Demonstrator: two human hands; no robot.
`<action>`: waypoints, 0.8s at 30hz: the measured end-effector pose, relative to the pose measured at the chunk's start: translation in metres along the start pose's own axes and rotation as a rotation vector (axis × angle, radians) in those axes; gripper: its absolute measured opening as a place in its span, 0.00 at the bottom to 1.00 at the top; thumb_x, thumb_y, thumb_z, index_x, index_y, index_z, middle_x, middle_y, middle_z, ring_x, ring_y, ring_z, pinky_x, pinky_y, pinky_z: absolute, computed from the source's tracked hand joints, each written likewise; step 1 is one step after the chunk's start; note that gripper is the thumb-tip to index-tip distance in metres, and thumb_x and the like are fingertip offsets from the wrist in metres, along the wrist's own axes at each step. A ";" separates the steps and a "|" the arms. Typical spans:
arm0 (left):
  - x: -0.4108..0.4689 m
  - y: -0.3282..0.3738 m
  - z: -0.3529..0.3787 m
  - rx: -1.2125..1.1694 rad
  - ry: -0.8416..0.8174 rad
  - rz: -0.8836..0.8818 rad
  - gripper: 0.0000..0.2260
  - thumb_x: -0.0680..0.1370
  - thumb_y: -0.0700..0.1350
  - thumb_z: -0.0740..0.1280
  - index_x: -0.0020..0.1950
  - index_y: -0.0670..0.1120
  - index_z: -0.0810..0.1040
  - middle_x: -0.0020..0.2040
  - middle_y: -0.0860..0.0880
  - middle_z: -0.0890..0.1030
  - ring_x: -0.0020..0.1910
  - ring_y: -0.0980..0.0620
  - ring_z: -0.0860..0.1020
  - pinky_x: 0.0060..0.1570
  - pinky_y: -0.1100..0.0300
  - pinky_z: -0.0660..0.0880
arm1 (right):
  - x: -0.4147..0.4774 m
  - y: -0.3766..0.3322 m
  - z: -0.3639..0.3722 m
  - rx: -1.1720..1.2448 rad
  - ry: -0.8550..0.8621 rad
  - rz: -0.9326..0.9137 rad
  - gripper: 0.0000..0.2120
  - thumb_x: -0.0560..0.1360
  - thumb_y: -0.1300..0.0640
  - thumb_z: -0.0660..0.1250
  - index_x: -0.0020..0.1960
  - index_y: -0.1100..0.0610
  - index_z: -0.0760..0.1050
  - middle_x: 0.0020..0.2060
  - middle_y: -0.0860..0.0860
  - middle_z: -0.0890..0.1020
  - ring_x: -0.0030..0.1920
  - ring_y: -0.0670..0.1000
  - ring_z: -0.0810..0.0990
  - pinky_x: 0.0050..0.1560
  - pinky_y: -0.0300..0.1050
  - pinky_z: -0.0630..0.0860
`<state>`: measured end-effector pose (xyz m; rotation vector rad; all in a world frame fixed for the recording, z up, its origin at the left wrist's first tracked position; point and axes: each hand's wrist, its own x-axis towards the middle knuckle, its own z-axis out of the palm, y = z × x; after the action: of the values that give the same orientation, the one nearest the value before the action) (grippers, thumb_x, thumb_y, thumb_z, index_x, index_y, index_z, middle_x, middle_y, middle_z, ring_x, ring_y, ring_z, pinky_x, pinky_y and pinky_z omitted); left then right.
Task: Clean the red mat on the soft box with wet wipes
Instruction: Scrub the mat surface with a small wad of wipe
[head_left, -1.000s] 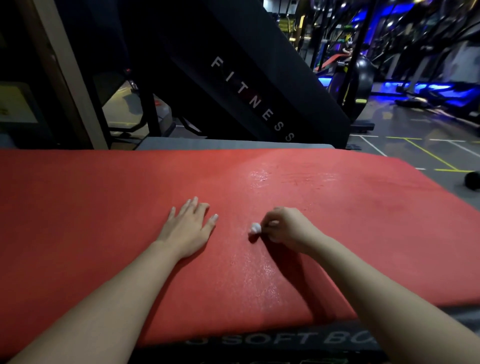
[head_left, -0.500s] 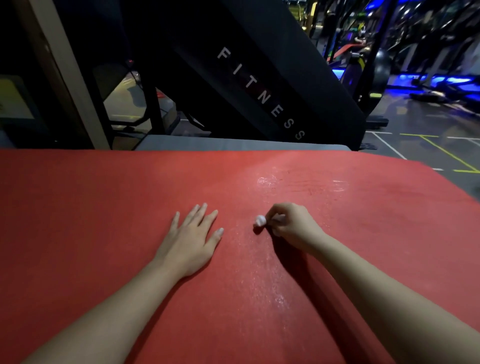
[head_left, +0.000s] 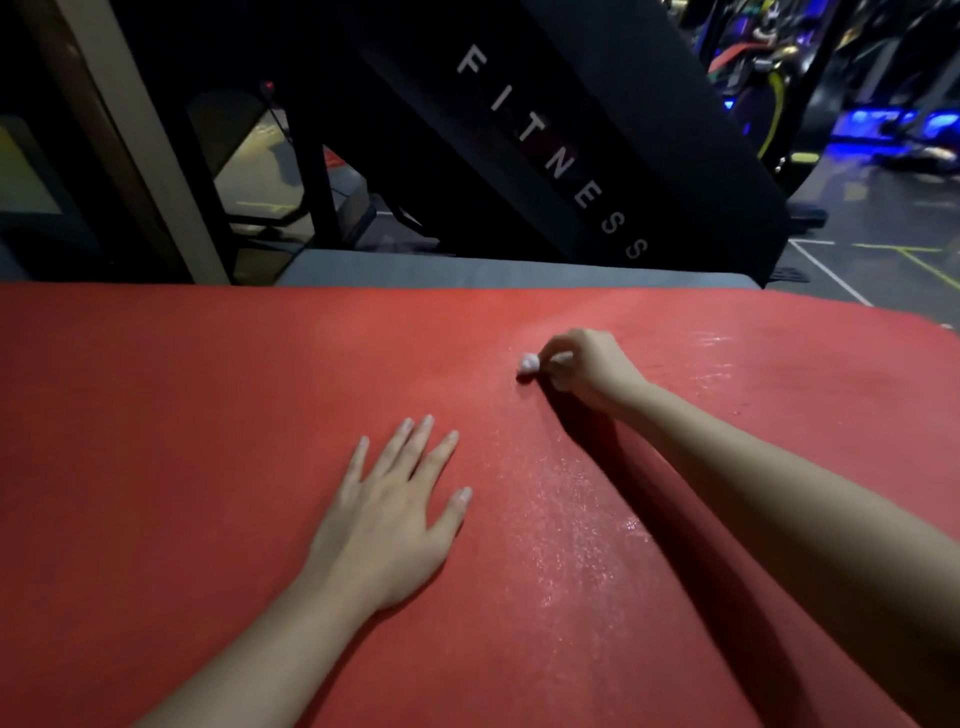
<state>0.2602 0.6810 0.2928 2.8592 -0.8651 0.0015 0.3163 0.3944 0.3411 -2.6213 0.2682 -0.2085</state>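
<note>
Two bare hands on the red mat (head_left: 197, 426), one flat and one working a wet wipe.

The mat fills the view from 9 to 3 o'clock. Just below centre, the left hand (head_left: 387, 525) rests palm down with its fingers straight and spread. At its 1 o'clock, apart from it, the right hand (head_left: 587, 366) pinches a small white balled wet wipe (head_left: 528, 364) against the mat, beside a glistening wet streak (head_left: 566, 519). At 12 o'clock stands a black panel (head_left: 649, 130) lettered FITNESS.
</note>
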 end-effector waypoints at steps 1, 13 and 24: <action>0.000 -0.001 0.000 0.003 0.006 0.002 0.34 0.77 0.68 0.35 0.83 0.61 0.42 0.83 0.59 0.40 0.79 0.61 0.34 0.80 0.48 0.39 | 0.015 0.000 0.002 -0.005 0.046 0.011 0.10 0.72 0.64 0.68 0.48 0.53 0.84 0.41 0.57 0.84 0.44 0.56 0.82 0.40 0.45 0.73; 0.000 0.001 -0.003 -0.020 0.002 -0.011 0.33 0.78 0.68 0.36 0.83 0.62 0.42 0.83 0.60 0.39 0.78 0.63 0.32 0.80 0.49 0.38 | 0.050 0.002 0.001 -0.095 -0.009 -0.024 0.07 0.71 0.61 0.68 0.45 0.55 0.85 0.36 0.56 0.85 0.41 0.56 0.82 0.41 0.47 0.78; 0.000 -0.002 -0.003 -0.038 0.009 -0.006 0.32 0.77 0.68 0.36 0.82 0.64 0.41 0.82 0.62 0.37 0.77 0.65 0.30 0.79 0.50 0.37 | 0.131 0.012 0.010 -0.021 0.242 0.116 0.09 0.72 0.54 0.72 0.41 0.61 0.83 0.35 0.55 0.77 0.43 0.61 0.79 0.41 0.45 0.70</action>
<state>0.2609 0.6829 0.2958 2.8240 -0.8454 -0.0029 0.4434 0.3590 0.3399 -2.5903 0.5052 -0.4860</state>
